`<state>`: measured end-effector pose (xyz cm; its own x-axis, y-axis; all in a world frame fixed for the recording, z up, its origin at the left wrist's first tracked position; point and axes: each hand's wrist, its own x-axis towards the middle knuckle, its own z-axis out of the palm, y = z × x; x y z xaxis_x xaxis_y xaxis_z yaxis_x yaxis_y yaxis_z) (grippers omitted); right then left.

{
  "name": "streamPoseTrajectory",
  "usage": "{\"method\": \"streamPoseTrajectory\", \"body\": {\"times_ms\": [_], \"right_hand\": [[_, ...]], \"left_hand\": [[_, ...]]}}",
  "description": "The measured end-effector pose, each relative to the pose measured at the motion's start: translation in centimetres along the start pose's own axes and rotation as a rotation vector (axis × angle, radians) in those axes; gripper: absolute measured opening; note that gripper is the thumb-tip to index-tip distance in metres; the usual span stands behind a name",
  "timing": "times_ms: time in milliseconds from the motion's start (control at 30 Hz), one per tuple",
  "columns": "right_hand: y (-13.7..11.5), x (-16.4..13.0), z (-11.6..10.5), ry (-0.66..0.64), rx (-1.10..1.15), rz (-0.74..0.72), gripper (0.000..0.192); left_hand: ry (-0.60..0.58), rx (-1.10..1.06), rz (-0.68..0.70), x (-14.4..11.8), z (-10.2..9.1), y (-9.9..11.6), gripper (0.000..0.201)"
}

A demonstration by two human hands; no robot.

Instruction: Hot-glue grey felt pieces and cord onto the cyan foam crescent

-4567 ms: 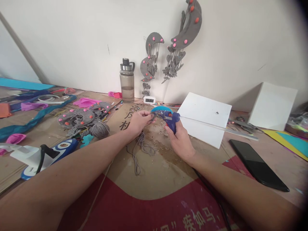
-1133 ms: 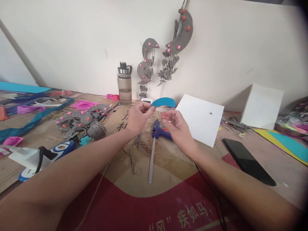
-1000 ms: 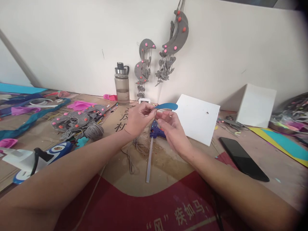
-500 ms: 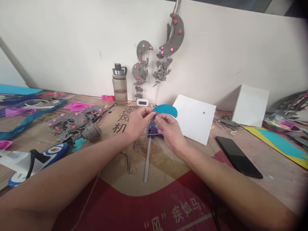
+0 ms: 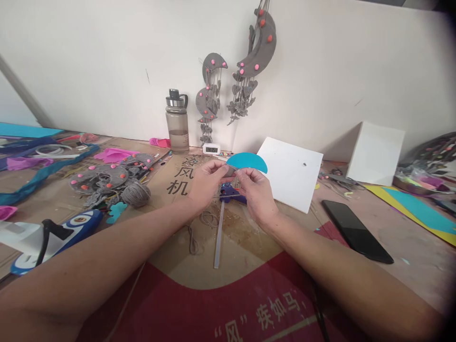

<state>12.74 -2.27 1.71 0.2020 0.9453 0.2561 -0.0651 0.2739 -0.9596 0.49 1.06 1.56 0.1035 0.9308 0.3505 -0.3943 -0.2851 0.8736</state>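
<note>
My left hand (image 5: 205, 185) pinches a small flat grey piece (image 5: 230, 171) between thumb and fingers. At the piece's right edge, my right hand (image 5: 259, 191) has its thumb and fingertips pressed together; whether they grip the piece or a thin grey cord is too small to tell. Below the hands lies a dark blue glue gun (image 5: 228, 191), partly covered, with a clear glue stick (image 5: 219, 237) pointing toward me. Behind the fingertips is a turquoise half-round sheet (image 5: 249, 162). Loose grey cord (image 5: 193, 242) lies on the cardboard (image 5: 174, 266) under my left wrist.
At left are a grey yarn ball (image 5: 136, 194), grey crescents with pink dots (image 5: 96, 179) and a blue-and-white bottle (image 5: 76, 228). A water bottle (image 5: 177, 126) and small clock (image 5: 211, 149) stand behind. A white board (image 5: 288, 175) and phone (image 5: 356, 231) lie right. Crescent hangings (image 5: 261, 52) hang on the wall.
The grey piece between my fingertips now shows more clearly. My right hand has shifted slightly, and more of the turquoise sheet is visible. The camera view has tilted a little.
</note>
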Motion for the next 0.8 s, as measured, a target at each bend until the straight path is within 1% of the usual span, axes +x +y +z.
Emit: {"method": "streamPoseTrajectory", "body": {"times_ms": [167, 333, 533, 800], "right_hand": [[0.2, 0.1, -0.1, -0.004, -0.004, -0.024, 0.025], [0.6, 0.3, -0.4, -0.003, -0.064, -0.037, 0.027], [0.9, 0.3, -0.4, 0.029, -0.09, -0.037, 0.028], [1.1, 0.2, -0.4, 0.022, -0.074, -0.055, 0.028]], "left_hand": [[0.029, -0.029, -0.019, -0.2, 0.2, 0.0, 0.014], [0.049, -0.054, -0.06, -0.3, 0.4, 0.1, 0.013], [0.049, -0.091, -0.089, -0.5, 0.6, 0.3, 0.013], [0.045, -0.107, -0.129, -0.6, 0.7, 0.3, 0.017]]}}
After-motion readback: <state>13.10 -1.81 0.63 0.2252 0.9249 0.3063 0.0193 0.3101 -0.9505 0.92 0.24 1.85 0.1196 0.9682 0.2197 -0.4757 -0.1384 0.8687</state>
